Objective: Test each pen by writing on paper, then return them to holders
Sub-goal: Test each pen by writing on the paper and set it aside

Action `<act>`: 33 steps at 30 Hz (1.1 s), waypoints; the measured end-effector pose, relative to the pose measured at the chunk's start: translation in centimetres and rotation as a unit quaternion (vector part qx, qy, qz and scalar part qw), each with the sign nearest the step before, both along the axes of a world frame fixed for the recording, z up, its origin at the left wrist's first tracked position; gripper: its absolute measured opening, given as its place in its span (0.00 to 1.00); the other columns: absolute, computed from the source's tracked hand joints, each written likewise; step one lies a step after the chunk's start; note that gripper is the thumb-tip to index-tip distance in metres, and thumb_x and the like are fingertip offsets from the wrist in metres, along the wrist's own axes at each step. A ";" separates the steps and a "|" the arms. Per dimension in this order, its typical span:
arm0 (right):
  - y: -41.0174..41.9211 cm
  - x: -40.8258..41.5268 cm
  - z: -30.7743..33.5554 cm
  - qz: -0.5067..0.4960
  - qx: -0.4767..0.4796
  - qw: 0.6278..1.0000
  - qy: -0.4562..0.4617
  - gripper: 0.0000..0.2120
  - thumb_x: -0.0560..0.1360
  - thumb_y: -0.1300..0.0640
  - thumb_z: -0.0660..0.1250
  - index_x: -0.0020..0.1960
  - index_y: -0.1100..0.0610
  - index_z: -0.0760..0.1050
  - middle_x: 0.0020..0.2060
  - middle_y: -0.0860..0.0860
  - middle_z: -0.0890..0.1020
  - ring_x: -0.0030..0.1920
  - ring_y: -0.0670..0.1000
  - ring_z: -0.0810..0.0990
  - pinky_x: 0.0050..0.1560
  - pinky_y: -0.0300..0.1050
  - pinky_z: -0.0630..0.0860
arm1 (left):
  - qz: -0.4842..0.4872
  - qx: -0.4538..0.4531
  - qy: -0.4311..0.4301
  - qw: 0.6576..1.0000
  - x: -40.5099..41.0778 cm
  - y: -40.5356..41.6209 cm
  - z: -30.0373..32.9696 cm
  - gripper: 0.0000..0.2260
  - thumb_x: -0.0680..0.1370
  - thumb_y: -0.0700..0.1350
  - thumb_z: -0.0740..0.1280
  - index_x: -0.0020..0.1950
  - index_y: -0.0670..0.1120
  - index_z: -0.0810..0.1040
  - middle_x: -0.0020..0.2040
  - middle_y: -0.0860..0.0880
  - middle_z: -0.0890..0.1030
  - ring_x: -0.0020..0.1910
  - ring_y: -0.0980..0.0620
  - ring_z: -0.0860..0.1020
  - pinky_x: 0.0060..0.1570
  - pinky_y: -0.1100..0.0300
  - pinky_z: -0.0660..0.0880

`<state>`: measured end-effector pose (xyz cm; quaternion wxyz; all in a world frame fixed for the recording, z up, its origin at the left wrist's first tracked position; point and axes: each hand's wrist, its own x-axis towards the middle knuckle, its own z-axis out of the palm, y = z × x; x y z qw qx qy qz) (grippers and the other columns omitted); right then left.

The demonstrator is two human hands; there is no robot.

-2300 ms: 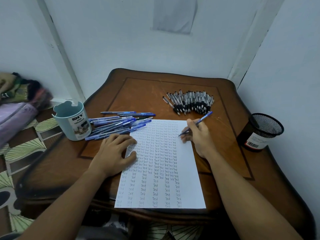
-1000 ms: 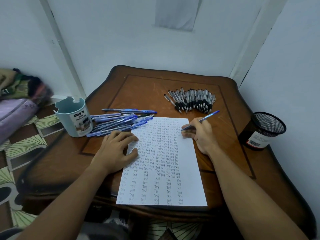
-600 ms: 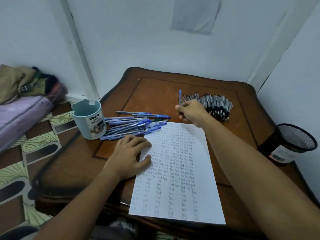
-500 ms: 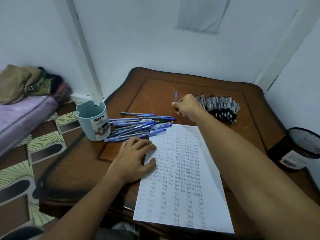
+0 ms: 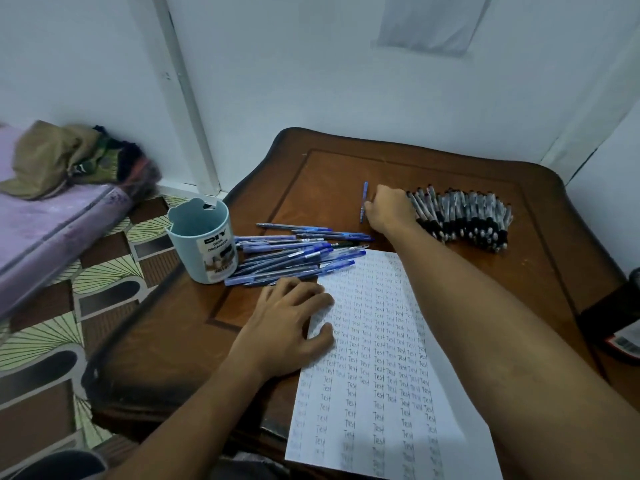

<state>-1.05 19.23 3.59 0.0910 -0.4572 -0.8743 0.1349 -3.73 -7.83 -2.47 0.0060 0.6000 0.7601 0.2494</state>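
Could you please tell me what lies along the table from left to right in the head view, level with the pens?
Blue cup holder → pile of blue pens → single blue pen → right hand → row of black pens.

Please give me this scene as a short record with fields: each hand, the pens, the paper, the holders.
left hand: flat on the paper's left edge
right hand: holds a blue pen, beside the black pens
paper: columns of "Test"
blue pens pile: lying beside the teal holder
teal holder: upright
black pens: row on the table
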 end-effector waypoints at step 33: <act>2.8 5.2 -1.9 -0.001 0.187 0.967 -0.175 0.12 0.80 0.58 0.63 0.61 0.55 0.80 0.68 0.58 0.70 0.70 0.60 0.64 0.69 0.59 0.63 | 0.008 -0.010 0.000 1.000 0.2 0.0 -0.1 0.20 0.76 0.62 0.59 0.64 0.58 0.77 0.64 0.62 0.74 0.65 0.58 0.65 0.60 0.57 0.60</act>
